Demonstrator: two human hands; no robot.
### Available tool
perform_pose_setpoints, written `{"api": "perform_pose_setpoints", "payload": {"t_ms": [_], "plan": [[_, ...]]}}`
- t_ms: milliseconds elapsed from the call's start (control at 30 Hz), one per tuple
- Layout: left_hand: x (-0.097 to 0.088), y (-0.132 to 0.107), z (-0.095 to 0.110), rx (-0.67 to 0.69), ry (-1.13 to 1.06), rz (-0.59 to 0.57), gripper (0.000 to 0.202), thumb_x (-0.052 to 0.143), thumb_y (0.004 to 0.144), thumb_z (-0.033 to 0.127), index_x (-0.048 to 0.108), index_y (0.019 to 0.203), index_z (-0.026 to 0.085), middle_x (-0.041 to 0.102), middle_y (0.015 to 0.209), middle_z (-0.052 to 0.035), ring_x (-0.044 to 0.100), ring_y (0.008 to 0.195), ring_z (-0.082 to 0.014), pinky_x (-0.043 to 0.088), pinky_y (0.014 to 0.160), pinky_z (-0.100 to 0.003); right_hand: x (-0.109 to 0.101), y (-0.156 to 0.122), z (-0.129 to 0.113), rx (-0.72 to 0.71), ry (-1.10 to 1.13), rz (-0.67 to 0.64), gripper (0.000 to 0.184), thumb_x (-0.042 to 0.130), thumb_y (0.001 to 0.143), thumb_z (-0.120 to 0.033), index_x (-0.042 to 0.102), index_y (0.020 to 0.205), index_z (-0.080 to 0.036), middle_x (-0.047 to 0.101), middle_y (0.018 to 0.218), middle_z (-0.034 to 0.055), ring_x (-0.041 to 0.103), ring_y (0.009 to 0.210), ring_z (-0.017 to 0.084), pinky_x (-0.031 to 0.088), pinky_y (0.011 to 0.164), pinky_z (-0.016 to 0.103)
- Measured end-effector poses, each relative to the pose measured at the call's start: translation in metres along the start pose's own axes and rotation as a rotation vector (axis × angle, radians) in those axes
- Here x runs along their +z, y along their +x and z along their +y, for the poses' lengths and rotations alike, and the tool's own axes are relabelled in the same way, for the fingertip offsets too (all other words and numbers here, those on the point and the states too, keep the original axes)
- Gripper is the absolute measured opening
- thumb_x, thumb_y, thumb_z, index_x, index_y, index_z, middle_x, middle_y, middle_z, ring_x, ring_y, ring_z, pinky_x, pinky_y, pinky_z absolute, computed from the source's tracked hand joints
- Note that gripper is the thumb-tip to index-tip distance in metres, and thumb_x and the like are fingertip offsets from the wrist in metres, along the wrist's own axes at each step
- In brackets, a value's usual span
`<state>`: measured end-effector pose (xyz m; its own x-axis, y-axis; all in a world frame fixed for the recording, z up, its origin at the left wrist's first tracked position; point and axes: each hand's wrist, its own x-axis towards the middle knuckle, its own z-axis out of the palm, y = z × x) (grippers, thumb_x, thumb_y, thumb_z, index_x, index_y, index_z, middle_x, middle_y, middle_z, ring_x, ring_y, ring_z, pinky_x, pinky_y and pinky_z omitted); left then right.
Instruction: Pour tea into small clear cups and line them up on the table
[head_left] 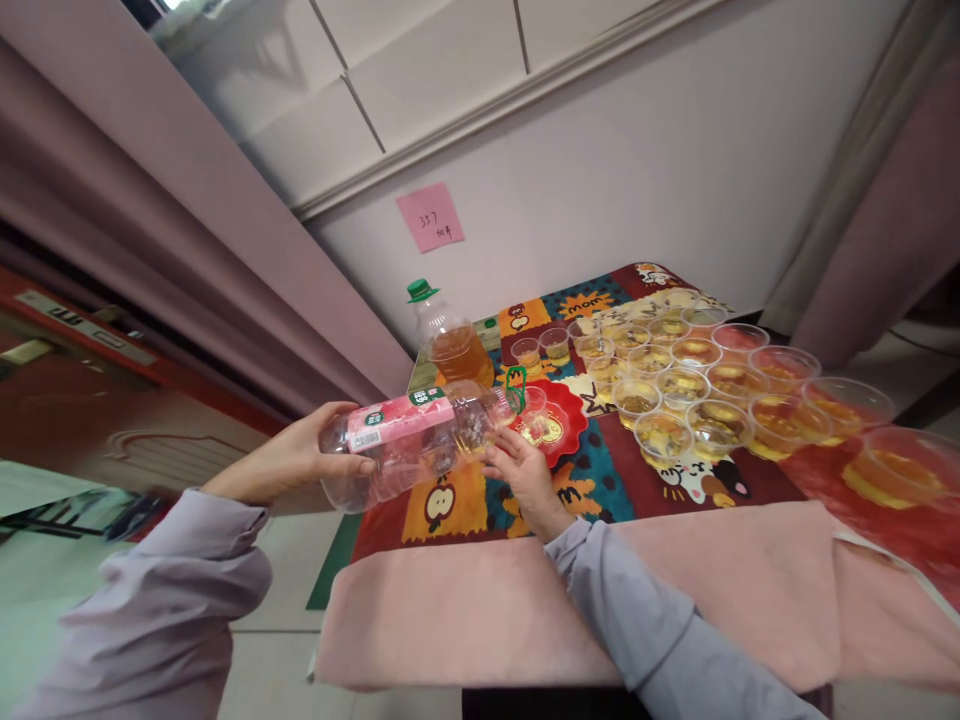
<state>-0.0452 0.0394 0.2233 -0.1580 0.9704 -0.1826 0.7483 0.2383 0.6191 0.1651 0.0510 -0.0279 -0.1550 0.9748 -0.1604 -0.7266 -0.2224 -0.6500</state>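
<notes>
A large clear plastic bottle (405, 425) with a pink label lies tilted almost level in the air, its mouth toward the right. My left hand (315, 450) is wrapped round its base end. Near the neck, the fingers of my right hand (525, 475) press against the bottle's underside. A green cap ring (516, 388) hangs at the mouth. Below the mouth, a clear plastic cup (535, 408) stands on a red scalloped plate (574, 425). The bottle looks nearly empty; whether liquid is flowing out I cannot make out.
Several clear cups (682, 385) of yellowish drink crowd the table's right side. Behind my bottle stands a green-capped bottle (454, 350), partly full of amber liquid. A patterned cloth (442, 515) covers the table (585, 590). The wall with a pink note (431, 217) rises behind.
</notes>
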Motion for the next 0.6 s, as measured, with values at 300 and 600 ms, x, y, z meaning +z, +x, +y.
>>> {"api": "perform_pose_setpoints", "payload": {"t_ms": [300,600], "plan": [[-0.0025,0.0013,0.0035,-0.043,0.0,-0.022,0.096,0.099,0.043,0.04,0.063,0.127,0.012,0.076,0.121,-0.0165,0.071,0.109,-0.0358,0.059,0.088,-0.044,0.0023,0.0003,-0.0025,0.013,0.021,0.006,0.076,0.096,0.064,-0.048,0.071,0.131,-0.02,0.069,0.137,0.0147,0.074,0.112,0.03,0.067,0.089,0.046],[-0.0066,0.0001,0.008,-0.038,0.038,-0.078,0.103,0.097,0.052,0.046,0.056,0.14,0.012,0.072,0.131,-0.0167,0.07,0.115,-0.0349,0.061,0.089,-0.043,0.0031,-0.0017,-0.0067,0.034,0.032,-0.001,0.076,0.097,0.063,-0.051,0.072,0.127,-0.019,0.069,0.138,0.0148,0.076,0.107,0.029,0.066,0.092,0.046]]}}
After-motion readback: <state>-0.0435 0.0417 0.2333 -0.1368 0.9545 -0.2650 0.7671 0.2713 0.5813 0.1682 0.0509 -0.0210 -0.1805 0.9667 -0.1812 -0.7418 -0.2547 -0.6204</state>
